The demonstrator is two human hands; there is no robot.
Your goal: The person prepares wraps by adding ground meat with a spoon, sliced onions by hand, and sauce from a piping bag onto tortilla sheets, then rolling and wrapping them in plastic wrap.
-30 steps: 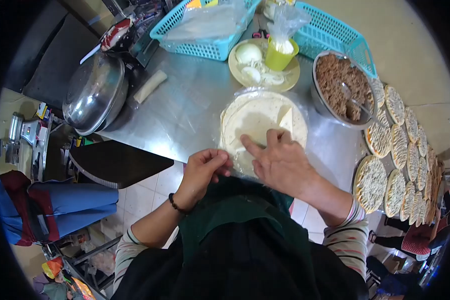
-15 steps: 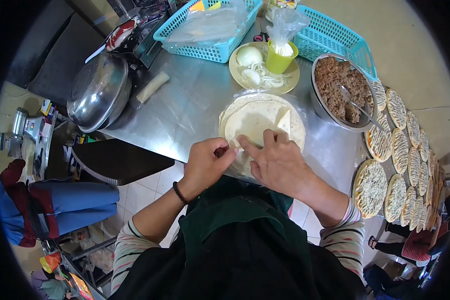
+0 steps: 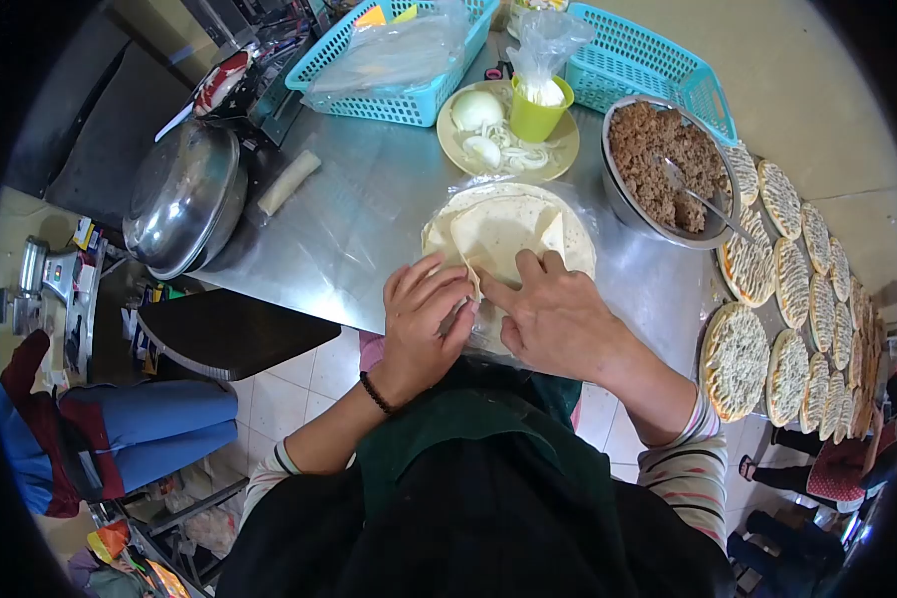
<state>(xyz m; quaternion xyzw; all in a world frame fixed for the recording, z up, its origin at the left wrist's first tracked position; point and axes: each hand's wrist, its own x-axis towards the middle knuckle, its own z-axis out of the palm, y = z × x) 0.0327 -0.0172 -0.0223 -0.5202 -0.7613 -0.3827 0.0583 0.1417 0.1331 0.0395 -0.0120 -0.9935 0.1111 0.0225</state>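
A stack of pale flatbreads (image 3: 503, 224) lies on clear plastic at the steel table's front edge. The top one has its left side raised in a fold and a small folded flap at its right. My left hand (image 3: 427, 314) has the lifted left edge of that flatbread between thumb and fingers. My right hand (image 3: 553, 314) rests on the flatbread's near part, index finger pointing left against the fold, other fingers bent, nothing visible in its grasp. Beyond the stack stands a yellow plate (image 3: 450, 149) with onion pieces and a green cup (image 3: 536, 118) holding a bag of white filling.
A steel bowl of brown filling (image 3: 663, 159) with a spoon stands right, near topped flat rounds (image 3: 736, 359). Two turquoise baskets (image 3: 424, 105) (image 3: 648, 60) are at the back. Left are a lidded pot (image 3: 184, 194) and a rolled wrap (image 3: 289, 182). People stand at both sides.
My left hand has moved forward onto the flatbread's left edge and raised it into a fold. My right hand has stayed pressed on the flatbread.
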